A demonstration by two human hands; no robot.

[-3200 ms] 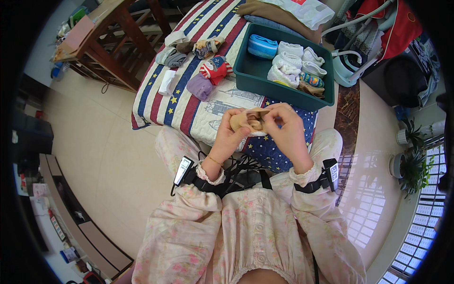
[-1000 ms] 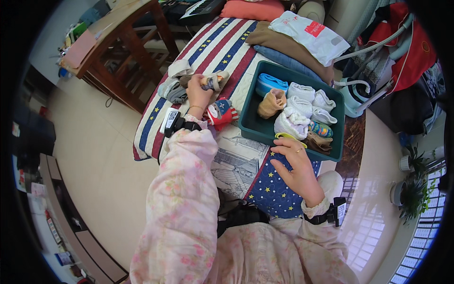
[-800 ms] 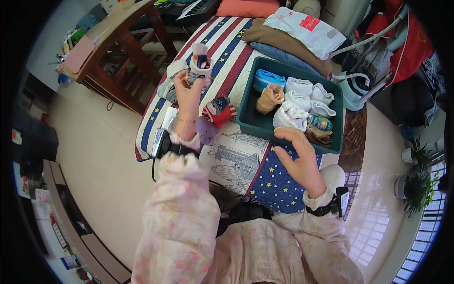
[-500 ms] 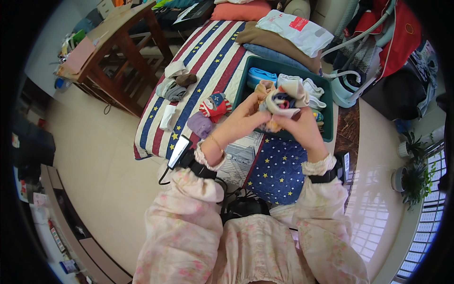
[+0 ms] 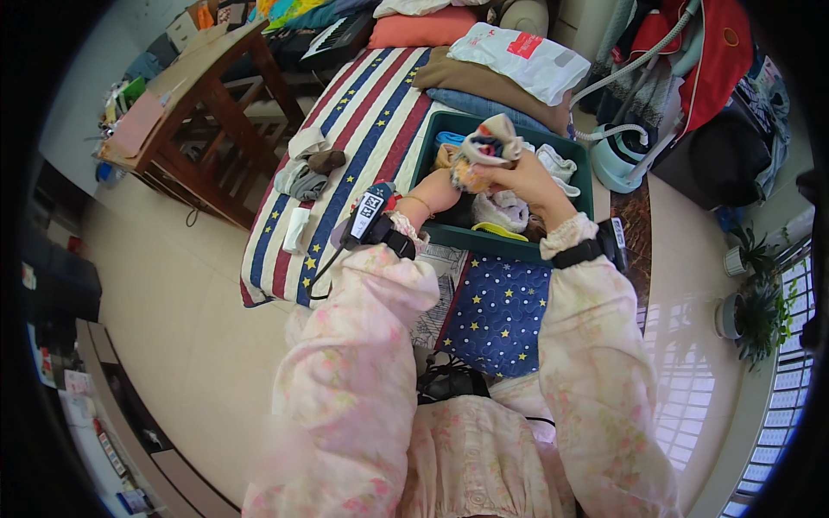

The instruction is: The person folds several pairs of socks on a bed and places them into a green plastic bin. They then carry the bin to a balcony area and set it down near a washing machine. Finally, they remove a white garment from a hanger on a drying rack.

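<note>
A rolled bundle of patterned socks, cream with dark and yellow patches, is held above a dark green bin by my right hand, its fingers closed round the bundle's near side. My left hand reaches over the bin's left side, lower than the bundle and close to it; its fingers are hidden. Inside the bin lie a white sock roll, a pale fluffy roll, a yellow-edged piece and a blue roll, partly covered.
On the striped quilt left of the bin lie grey socks, a brown sock and white socks. Folded trousers and a white bag sit behind. A steamer with its hose stands right.
The sock bundle has moved up and left, and my right hand now holds it. My left hand has come off it and dropped toward the bin's left side. The view has shifted slightly.
</note>
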